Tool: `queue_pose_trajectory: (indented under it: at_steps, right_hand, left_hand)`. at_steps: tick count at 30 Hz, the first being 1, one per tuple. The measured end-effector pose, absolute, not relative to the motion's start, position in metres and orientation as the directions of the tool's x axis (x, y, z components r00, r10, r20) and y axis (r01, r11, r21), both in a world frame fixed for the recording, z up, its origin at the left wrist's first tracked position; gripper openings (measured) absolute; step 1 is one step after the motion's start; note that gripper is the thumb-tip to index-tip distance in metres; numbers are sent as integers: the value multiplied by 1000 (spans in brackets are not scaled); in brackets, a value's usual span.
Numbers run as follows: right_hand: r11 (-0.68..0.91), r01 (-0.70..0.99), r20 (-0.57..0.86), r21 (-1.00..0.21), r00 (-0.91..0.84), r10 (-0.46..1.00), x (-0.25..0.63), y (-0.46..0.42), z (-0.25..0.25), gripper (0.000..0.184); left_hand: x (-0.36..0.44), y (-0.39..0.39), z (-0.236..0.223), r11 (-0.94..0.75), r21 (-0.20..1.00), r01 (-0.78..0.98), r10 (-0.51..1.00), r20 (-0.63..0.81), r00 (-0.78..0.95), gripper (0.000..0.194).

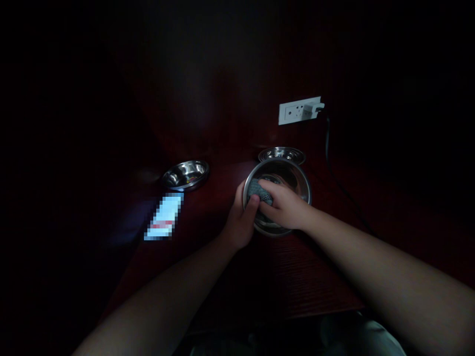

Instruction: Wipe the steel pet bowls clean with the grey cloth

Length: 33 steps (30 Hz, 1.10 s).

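Note:
A shiny metal bowl [302,183] is tilted toward me over the dark red table. My left hand [242,217] grips its left rim, thumb over the edge and fingers around the outside. Inside the bowl, my right hand [284,202] is closed on a grey-green mesh-textured cloth [260,192], pressing it against the left inner wall. Part of the cloth is hidden under the fingers.
Behind the bowl lies a shallow metal dish [282,152]. Another metal bowl [187,174] stands at the left, near a lit, blurred screen [165,217]. On the wall is a white socket [299,111] with a plug and dark cable [327,141]. The surroundings are very dark.

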State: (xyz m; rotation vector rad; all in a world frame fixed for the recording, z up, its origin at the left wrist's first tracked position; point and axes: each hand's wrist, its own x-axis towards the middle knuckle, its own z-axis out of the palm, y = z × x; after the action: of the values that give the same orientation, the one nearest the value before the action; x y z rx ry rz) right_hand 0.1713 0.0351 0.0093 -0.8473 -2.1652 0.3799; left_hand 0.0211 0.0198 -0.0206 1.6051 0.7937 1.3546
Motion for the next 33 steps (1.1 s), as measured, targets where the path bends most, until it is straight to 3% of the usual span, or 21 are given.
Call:
queue_pose_trajectory:
  at_steps: [33]
  right_hand:
    - [729,494,499,-474,-531,685,171,35,10,6]
  left_hand:
    - [20,18,-20,-385,923,1,905,378,196,55]
